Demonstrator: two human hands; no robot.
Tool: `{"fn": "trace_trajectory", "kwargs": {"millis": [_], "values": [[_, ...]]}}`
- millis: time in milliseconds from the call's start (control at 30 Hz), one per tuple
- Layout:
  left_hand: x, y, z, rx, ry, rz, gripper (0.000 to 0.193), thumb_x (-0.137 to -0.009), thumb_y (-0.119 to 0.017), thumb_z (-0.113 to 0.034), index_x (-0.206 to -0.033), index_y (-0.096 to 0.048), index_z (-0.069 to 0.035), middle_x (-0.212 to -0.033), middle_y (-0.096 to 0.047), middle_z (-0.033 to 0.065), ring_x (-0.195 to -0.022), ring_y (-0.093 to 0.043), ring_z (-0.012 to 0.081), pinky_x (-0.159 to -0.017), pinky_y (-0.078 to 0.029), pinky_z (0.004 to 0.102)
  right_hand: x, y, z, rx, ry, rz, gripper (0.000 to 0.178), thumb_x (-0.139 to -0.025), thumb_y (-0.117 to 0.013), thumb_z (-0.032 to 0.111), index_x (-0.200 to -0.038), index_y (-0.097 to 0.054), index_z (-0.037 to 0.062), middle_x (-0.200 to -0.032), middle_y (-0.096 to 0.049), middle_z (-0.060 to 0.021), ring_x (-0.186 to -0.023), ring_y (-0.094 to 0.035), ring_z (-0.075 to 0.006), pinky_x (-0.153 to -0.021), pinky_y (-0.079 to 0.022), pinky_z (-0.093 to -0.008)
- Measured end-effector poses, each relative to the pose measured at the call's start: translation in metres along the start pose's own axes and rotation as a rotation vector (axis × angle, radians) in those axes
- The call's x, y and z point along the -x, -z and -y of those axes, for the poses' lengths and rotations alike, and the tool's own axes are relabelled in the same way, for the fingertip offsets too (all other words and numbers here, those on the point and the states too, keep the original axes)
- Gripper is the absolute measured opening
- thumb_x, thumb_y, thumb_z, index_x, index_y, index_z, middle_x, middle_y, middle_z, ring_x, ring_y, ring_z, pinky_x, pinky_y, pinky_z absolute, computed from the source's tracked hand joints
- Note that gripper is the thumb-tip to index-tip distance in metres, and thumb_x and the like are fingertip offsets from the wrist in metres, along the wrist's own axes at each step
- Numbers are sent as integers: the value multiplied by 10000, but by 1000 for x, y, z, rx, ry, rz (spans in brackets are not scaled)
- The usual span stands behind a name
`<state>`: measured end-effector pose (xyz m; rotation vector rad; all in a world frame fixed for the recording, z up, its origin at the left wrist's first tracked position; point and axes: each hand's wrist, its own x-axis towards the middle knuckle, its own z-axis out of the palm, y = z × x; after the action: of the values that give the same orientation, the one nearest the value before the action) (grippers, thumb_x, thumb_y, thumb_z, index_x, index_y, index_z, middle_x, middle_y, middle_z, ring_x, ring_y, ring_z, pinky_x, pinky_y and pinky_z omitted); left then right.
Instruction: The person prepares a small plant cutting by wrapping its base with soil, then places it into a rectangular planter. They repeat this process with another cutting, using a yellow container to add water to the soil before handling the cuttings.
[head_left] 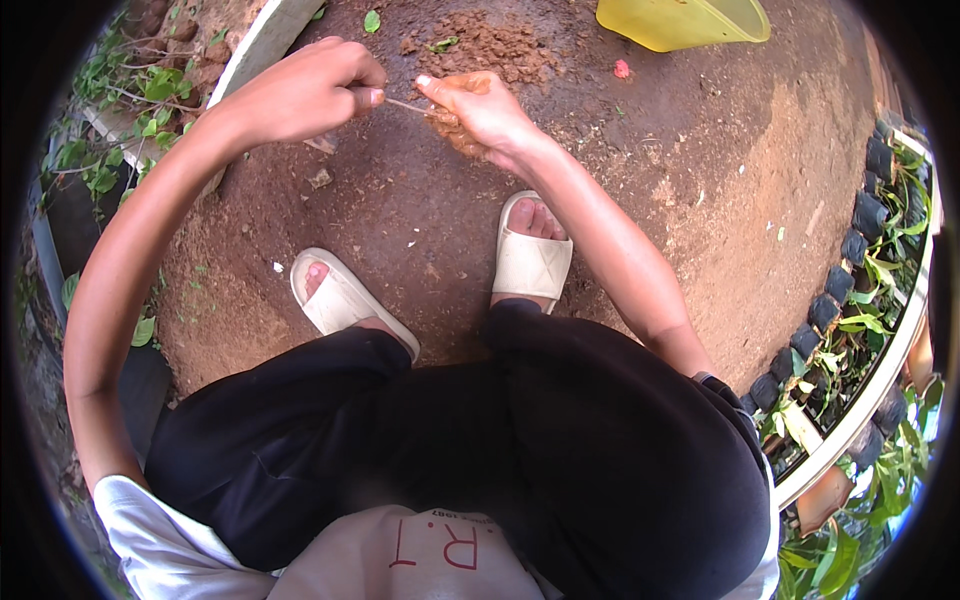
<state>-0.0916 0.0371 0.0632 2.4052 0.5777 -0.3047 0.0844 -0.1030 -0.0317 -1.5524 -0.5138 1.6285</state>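
My left hand (pixel 318 92) is closed in a pinch, thumb against curled fingers. From that pinch a thin, light strand (pixel 405 105), a string or a slim stick, runs across to my right hand (pixel 478 115). My right fingers curl round its other end and are coated in wet brown mud; whether they hold anything more is hidden. Both hands hang in front of me above damp, reddish-brown ground. A patch of loose wet soil (pixel 490 52) lies just beyond my right hand.
A yellow plastic container (pixel 680 22) stands at the far right of the soil. Black seedling bags (pixel 868 215) line the right side beside a pale curved rail (pixel 835 440). Leafy plants (pixel 160 85) and a concrete edge (pixel 262 45) are at far left. My slippered feet rest below the hands.
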Motion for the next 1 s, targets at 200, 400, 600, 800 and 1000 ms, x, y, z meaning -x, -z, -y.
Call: {"fn": "trace_trajectory", "kwargs": {"millis": [200,400,600,800,1000], "values": [[-3,17,-13,-132,-32,47,210,-954,-573,-177,-1004,-670,2,-971,-636,171,-1030,-589,305,-927,-452,429,5,14,3,-286,-16,222,330,-973,-647,381,-1008,-660,53,-764,-640,-30,-635,-590,-100,-492,-441,-263],[-4,11,-6,-167,-55,85,194,-944,-584,-165,-1005,-669,-2,-981,-638,161,-1018,-591,312,-914,-459,432,16,6,8,21,289,10,299,-999,-616,330,-1112,-642,54,-903,-663,-21,-802,-645,-114,-598,-519,-264],[-1,6,-1,9,-62,-46,186,-939,-599,-182,-988,-659,-13,-958,-629,145,-983,-587,293,-907,-459,411,13,-14,-7,363,592,-163,259,-944,-703,266,-948,-710,8,-791,-653,-13,-730,-554,-51,-614,-464,-248],[-9,20,-4,141,158,177,218,-951,-627,-221,-1012,-656,-13,-1047,-600,116,-1044,-572,249,-943,-438,367,18,-17,-5,298,543,-235,311,-917,-672,232,-737,-645,-20,-584,-605,-77,-570,-543,-108,-541,-445,-319],[-9,18,9,260,89,75,205,-943,-611,-164,-936,-647,38,-882,-618,106,-858,-629,207,-792,-497,366,17,-22,6,329,624,-351,281,-916,-633,161,-712,-612,-32,-578,-595,-83,-572,-546,-99,-532,-438,-317]]}}
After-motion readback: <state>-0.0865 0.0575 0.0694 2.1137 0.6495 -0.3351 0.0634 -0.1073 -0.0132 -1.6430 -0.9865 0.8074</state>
